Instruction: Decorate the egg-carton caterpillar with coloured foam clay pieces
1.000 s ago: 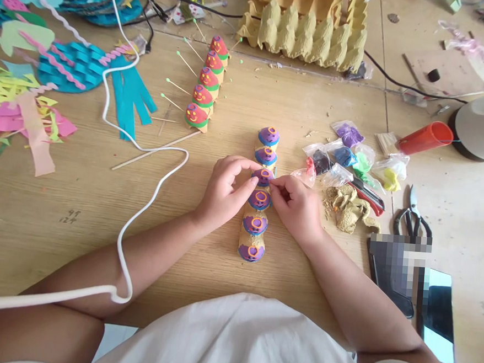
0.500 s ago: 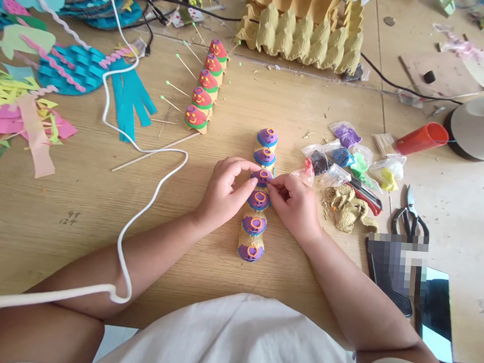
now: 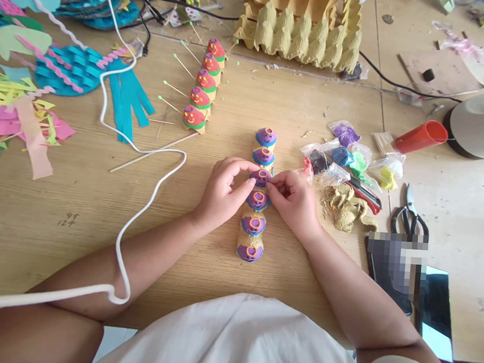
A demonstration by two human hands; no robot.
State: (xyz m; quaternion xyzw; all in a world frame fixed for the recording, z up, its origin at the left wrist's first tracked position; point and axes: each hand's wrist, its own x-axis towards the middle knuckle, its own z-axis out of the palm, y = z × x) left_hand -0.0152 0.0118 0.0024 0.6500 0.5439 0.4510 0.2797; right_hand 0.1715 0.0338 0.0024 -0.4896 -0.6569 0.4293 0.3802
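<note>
A strip of egg carton cups (image 3: 252,239), coated in purple and blue clay with orange rings and small faces, stands upright in front of me on the table. My left hand (image 3: 228,189) grips the third cup from the far end between thumb and forefinger, from its left side. At the right side of that same cup, the thumb and forefinger of my right hand (image 3: 292,199) are pinched together; whatever they hold is too small to make out. A second strip (image 3: 194,116) with red and green cups and green-tipped sticks stands farther back on the left.
Bagged clay (image 3: 346,134), a red cutter (image 3: 365,194), carton scraps (image 3: 350,210), scissors (image 3: 409,218) and a red cup (image 3: 421,136) lie right. Egg trays (image 3: 302,36) are at the back. A white cable (image 3: 149,204) crosses my left forearm; paper crafts (image 3: 69,70) lie left.
The whole view has shifted very slightly. Both hands keep the same place and grip at the third cup.
</note>
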